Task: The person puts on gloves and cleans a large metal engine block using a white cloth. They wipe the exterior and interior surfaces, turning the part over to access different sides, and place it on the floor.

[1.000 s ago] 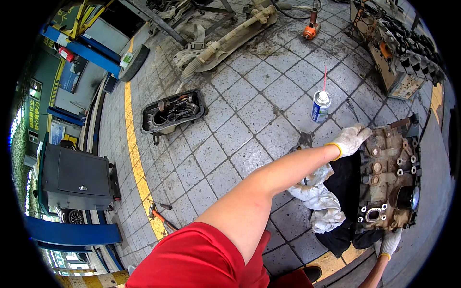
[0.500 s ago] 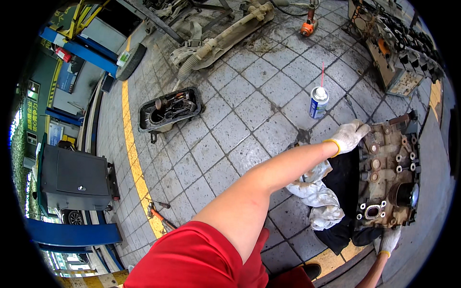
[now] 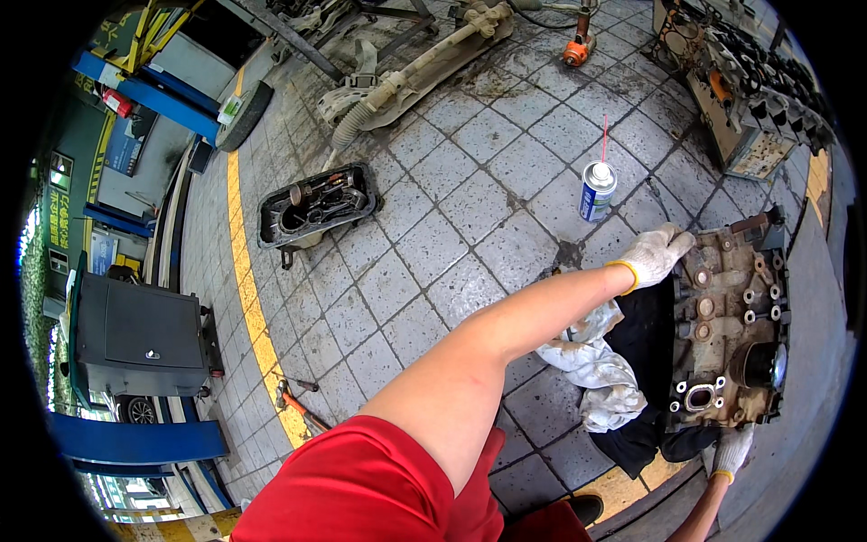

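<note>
At the right, a dirty engine block (image 3: 722, 316) lies on its side, a dark round oil filter (image 3: 759, 366) on its flank. My left hand (image 3: 654, 256), in a white knit glove with a yellow cuff, grips the block's far left corner with its fingers curled against the edge. At the near end my right hand (image 3: 733, 450), gloved alike, holds the block's edge; its fingertips are partly hidden by the metal. Beside the block lie a dark cloth (image 3: 643, 348) and a crumpled, stained white rag (image 3: 601, 379).
A spray can (image 3: 598, 191) with a red straw stands beyond my left hand. An oil pan (image 3: 318, 212) full of parts, an orange-handled tool (image 3: 298, 406) and an orange power tool (image 3: 576, 50) lie on the tiles. Another engine part (image 3: 750, 99) stands far right; a grey cabinet (image 3: 149, 334) stands left.
</note>
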{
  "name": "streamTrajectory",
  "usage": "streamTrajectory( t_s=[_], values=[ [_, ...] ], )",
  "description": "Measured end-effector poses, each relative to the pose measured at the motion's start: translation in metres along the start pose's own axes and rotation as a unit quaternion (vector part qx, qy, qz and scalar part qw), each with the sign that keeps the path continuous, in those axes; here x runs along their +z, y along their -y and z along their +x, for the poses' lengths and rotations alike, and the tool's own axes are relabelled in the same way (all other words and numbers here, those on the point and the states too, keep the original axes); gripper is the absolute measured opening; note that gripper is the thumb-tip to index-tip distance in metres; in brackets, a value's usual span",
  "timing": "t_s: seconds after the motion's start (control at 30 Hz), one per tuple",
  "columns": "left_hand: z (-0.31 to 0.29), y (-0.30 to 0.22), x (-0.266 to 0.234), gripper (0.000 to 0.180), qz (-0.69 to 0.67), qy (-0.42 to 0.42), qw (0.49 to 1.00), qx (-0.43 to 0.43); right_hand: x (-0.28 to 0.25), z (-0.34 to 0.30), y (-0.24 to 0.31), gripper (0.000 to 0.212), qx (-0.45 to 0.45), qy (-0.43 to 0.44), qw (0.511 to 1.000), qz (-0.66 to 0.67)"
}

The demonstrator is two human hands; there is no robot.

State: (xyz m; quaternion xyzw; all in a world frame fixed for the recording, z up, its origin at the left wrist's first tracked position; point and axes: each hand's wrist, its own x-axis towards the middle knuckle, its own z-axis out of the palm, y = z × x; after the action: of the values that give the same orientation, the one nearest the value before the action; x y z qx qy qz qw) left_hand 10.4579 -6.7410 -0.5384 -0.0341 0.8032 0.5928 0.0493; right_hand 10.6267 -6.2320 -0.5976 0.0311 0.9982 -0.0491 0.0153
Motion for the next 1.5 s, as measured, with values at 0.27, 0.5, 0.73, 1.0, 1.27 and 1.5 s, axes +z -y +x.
streamTrajectory(
  t_s=[0.27,0.5,0.73,1.0,1.27,1.5],
  values=[
    [-0.001,-0.001,-0.002,0.056,0.004,0.006,1.0,0.002,-0.013,0.001,0.012,0.043,0.042,0.02,0.992,0.118],
    [-0.003,-0.005,-0.003,0.055,0.003,0.001,1.0,-0.001,-0.009,0.002,0.012,0.047,0.068,0.011,0.996,0.05],
    [0.001,0.001,0.0,0.054,-0.009,0.01,1.0,-0.001,-0.001,0.003,0.003,0.056,0.079,0.014,0.991,0.106],
    [0.002,0.004,0.002,0.055,-0.001,-0.005,1.0,0.01,0.004,0.003,-0.005,0.049,0.061,-0.003,0.998,0.028],
    [-0.002,-0.005,-0.003,0.055,-0.006,0.011,1.0,-0.015,0.007,0.003,-0.01,0.048,0.019,-0.008,1.0,0.023],
    [-0.003,-0.007,-0.004,0.056,-0.003,0.008,1.0,-0.011,0.004,0.005,-0.007,0.042,0.1,0.047,0.989,0.096]
  ],
)
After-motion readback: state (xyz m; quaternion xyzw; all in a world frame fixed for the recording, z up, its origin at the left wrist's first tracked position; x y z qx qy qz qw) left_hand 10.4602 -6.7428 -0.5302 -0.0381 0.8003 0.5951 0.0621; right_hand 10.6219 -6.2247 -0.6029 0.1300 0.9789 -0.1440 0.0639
